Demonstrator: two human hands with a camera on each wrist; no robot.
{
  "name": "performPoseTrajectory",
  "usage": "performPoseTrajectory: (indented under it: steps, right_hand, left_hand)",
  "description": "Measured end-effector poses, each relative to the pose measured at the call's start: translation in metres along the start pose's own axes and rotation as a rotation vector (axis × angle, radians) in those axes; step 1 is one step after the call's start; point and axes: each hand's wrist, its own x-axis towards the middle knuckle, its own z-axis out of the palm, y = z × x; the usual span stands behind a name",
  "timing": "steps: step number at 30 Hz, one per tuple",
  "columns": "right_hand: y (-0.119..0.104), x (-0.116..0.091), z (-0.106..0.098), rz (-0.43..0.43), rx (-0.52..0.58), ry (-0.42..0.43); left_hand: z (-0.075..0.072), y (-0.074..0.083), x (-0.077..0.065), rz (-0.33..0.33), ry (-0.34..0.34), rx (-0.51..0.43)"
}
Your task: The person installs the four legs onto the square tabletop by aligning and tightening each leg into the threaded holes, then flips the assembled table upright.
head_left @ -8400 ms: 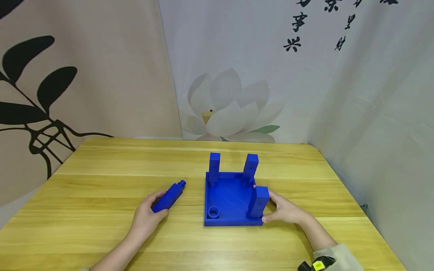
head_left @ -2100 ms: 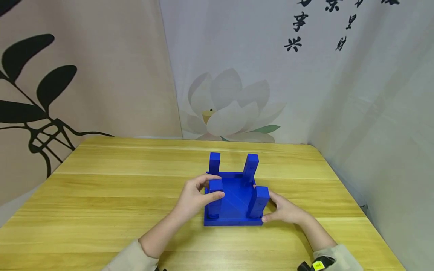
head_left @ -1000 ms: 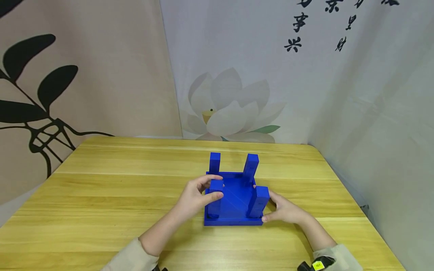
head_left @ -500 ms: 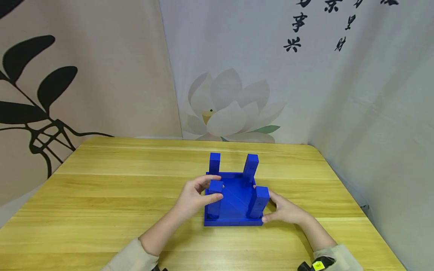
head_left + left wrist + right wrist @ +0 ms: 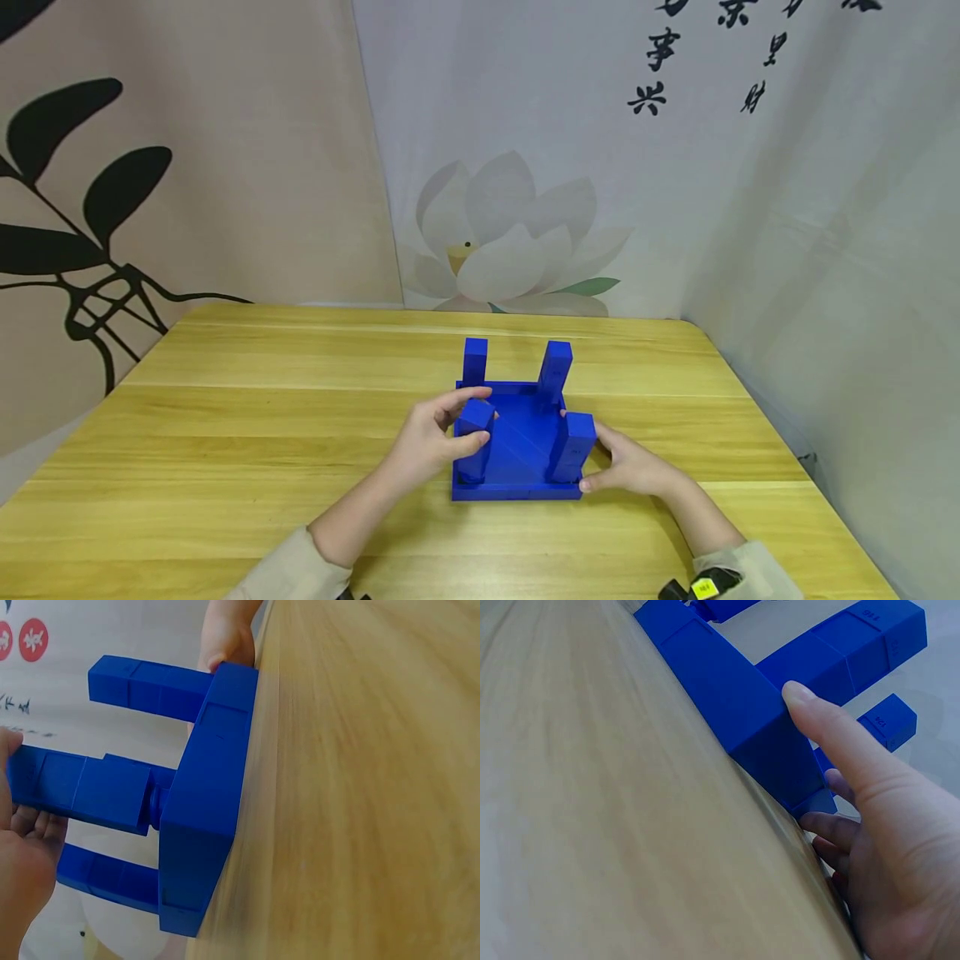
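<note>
A square blue base (image 5: 517, 492) with a raised rim lies on the table, like a small toy table turned legs-up. Blue legs stand at its corners. At the near-left corner, my left hand (image 5: 420, 437) pinches a blue leg (image 5: 472, 465) between thumb and fingers. In the left wrist view a narrow round neck (image 5: 157, 806) shows between this leg (image 5: 82, 787) and the base (image 5: 206, 787). My right hand (image 5: 637, 467) grips the base's right side near the front-right leg (image 5: 572, 450); the right wrist view has the thumb on the rim corner.
Two more legs, the back-left leg (image 5: 475, 360) and the back-right leg (image 5: 555, 371), rise from the far corners. The wooden table (image 5: 262, 433) extends around the base. Behind it hangs a printed curtain (image 5: 525, 100).
My left hand has brought the leg from the table's left to the near-left socket, upright. In the last half second the leg has turned about its length. The right hand stays put.
</note>
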Motion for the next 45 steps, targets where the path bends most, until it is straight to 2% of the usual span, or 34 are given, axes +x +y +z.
performPoseTrajectory:
  steps: [3,7,10,13,16,22,25,32,37,45]
  right_hand:
    - [-0.0003,-0.0007,0.0001,0.000,-0.005,0.003]
    - [0.0000,-0.0010,0.0003,-0.008,0.000,0.003]
    - [0.0001,-0.0012,0.0003,-0.007,0.001,0.005]
    - [-0.0003,-0.0013,0.0000,-0.005,0.002,0.006]
    - [-0.0003,-0.0010,-0.0003,-0.002,0.000,0.004]
    - [0.0002,0.0002,-0.0010,-0.003,0.004,-0.001]
    - [0.0001,0.0006,-0.0013,-0.005,0.014,-0.007]
    - [-0.0012,0.0009,-0.0013,0.000,0.016,-0.014]
    - [-0.0016,0.0010,-0.0013,-0.006,0.009,-0.012]
    - [-0.0004,0.0005,-0.0008,-0.006,0.001,-0.011]
  left_hand:
    - [0.0005,-0.0003,-0.0001,0.016,-0.029,-0.029]
    - [0.0016,0.0001,-0.0005,0.043,-0.042,-0.018]
    - [0.0027,0.0016,-0.0009,0.040,-0.025,0.013]
    - [0.0035,0.0028,-0.0010,0.015,-0.006,0.018]
    - [0.0041,0.0033,-0.0008,0.016,0.014,0.019]
    - [0.0039,0.0008,0.0003,0.100,0.050,0.034]
    - [0.0039,-0.0015,0.0008,0.117,0.080,0.045]
    - [0.0050,-0.0009,-0.0004,0.080,0.143,0.032]
    - [0.0042,-0.0007,-0.0006,0.070,0.133,0.016]
    - [0.0002,-0.0009,-0.0018,0.078,0.057,0.011]
